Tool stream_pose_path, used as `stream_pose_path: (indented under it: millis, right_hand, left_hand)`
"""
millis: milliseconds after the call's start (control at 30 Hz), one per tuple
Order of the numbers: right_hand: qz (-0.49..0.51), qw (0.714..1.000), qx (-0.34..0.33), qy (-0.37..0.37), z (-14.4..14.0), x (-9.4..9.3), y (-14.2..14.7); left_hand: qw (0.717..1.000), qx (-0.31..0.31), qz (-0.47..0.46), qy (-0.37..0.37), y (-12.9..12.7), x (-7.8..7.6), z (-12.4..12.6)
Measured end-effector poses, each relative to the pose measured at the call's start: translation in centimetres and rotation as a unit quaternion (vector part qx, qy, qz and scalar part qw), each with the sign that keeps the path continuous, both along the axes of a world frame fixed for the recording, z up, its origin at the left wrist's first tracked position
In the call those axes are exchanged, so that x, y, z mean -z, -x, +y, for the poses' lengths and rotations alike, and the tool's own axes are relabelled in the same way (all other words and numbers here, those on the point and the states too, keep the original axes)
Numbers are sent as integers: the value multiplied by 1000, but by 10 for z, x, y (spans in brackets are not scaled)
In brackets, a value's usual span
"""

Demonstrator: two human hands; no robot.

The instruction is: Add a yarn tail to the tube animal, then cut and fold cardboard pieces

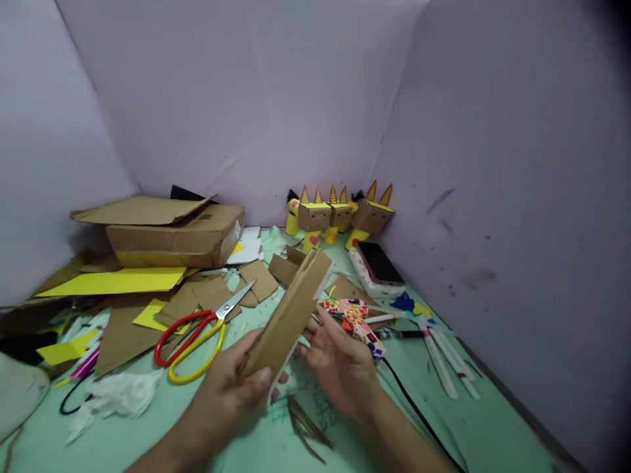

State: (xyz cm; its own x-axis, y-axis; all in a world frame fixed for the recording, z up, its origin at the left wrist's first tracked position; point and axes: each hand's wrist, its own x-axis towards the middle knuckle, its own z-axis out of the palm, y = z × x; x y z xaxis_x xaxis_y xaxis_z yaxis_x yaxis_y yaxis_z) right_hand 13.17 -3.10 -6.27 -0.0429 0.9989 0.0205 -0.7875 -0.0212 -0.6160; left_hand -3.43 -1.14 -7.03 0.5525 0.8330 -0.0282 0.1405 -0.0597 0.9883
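My left hand [231,387] grips the lower end of a long folded brown cardboard piece [290,309], thumb across its face. The piece slants up and away over the green mat [493,433]. My right hand [340,364] sits just to its right with fingers spread, fingertips touching the cardboard's edge. Red and yellow handled scissors [197,335] lie to the left of my left hand. A colourful patterned glue gun [355,318] lies beyond my right hand, its black cord [414,407] running toward me.
Several small cardboard figures [340,217] with yellow bodies stand by the back wall. A phone [379,266] lies near them. A cardboard box [177,233], yellow paper [113,282] and cardboard scraps [256,279] fill the left. White glue sticks [446,361] lie at right. Crumpled tissue [123,394] lies front left.
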Motion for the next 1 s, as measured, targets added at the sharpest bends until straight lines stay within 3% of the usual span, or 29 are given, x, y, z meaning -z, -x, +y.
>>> stream_pose_path:
  millis: [67, 167, 300, 433, 567, 667, 867, 1000]
  right_hand:
    - [-1, 1000, 11, -7, 2, -2, -8]
    - [26, 999, 21, 14, 2, -3, -12]
    - [32, 995, 77, 55, 4, 0, -8]
    - [14, 989, 120, 88, 6, 3, -5]
    - [-18, 980, 159, 118, 5, 7, 0]
    - [-43, 974, 181, 127, 5, 8, 3]
    - [-76, 978, 174, 80, 9, 2, -13]
    - [-140, 958, 223, 112, 13, 3, -29]
  left_hand:
    - [982, 47, -82, 164, 3, -8, 5]
    - [949, 116, -134, 262, 0, -4, 5]
    - [961, 146, -105, 210, -10, 6, -5]
    - [990, 137, -1, 42, -15, 6, -14]
    - [988, 91, 104, -75, -15, 7, -20]
    - [990, 66, 102, -70, -17, 8, -22]
    - [992, 66, 3, 105, -18, -4, -12]
    - [992, 76, 34, 94, -5, -10, 7]
